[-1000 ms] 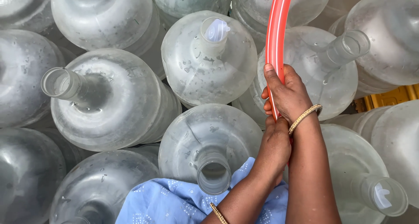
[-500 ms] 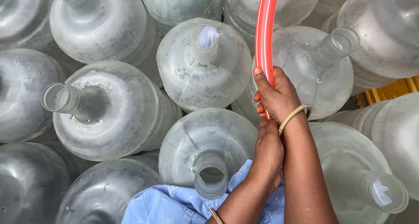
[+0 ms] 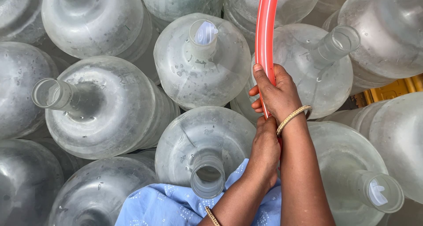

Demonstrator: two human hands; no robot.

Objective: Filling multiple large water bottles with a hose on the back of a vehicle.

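Hands shifted slightly left, R hand (image 3: 277, 94) & L hand (image 3: 264, 151) both clenched round red hose (image 3: 266, 36), among clear jugs (image 3: 202, 67)

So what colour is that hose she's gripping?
The hose is bright red-orange, seen clearly in the head view, gripped by both hands.

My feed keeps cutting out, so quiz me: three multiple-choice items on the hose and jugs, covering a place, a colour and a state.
1. Where is the right hand on the hose?
A. above the left hand
B. below it
C. off the hose

2. What colour is the hose?
A. green
B. red-orange
C. black

3. The water jug just left of the hose has its mouth:
A. open
B. broken off
C. capped

Answers: 1 A, the right hand grips higher up the hose. 2 B, the tube is red-orange. 3 C, a pale cap sits on its neck.
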